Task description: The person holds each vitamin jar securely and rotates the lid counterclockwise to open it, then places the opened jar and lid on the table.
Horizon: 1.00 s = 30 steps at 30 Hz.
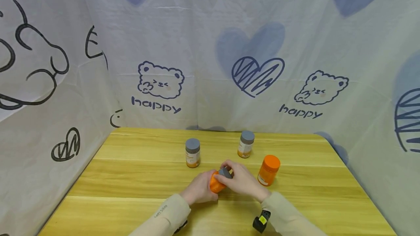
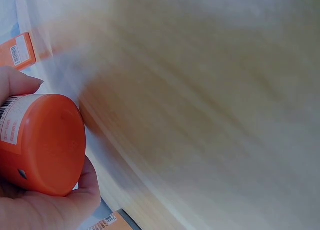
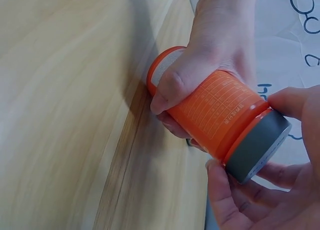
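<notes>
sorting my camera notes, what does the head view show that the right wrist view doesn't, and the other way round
Only the head view shows a grey-lidded jar on the left, a second grey-lidded jar and an orange-lidded jar, all standing, plus both sleeves.

Only the right wrist view shows rows of print clearly on the held jar.

Both show the left hand round that jar, the right hand at its grey lid, the wooden table and the printed cloth.
</notes>
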Motion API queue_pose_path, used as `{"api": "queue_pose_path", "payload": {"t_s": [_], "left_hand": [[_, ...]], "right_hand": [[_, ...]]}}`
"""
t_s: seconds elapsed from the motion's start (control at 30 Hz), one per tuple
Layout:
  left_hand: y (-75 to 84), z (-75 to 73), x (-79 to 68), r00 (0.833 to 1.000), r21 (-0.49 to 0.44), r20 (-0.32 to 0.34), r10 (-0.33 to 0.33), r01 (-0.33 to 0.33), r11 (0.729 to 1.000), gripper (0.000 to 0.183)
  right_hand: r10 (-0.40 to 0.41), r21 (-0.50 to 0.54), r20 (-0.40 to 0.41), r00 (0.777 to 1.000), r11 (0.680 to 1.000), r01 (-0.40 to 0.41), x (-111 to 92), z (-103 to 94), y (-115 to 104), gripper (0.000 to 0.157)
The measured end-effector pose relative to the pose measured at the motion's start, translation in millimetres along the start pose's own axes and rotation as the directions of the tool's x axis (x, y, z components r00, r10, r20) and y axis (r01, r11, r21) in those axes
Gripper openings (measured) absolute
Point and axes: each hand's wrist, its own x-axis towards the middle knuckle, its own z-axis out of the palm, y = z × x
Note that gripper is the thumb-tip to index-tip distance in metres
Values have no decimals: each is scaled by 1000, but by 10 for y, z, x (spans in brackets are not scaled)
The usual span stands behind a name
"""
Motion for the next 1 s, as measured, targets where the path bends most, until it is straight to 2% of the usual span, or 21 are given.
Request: {"api": "queue_pose_path", "payload": {"t_s": [0.4, 1.0], "left_hand": [[12, -3, 7, 1000, 0, 1, -8, 8, 1000, 50], [23, 14, -4, 1000, -14, 1, 2, -2, 1000, 49]], "right_hand": [[4, -1, 31, 1000, 1000, -4, 5, -6, 15, 35], [8, 27, 70, 997, 1000, -10, -2, -23, 21, 37]]}}
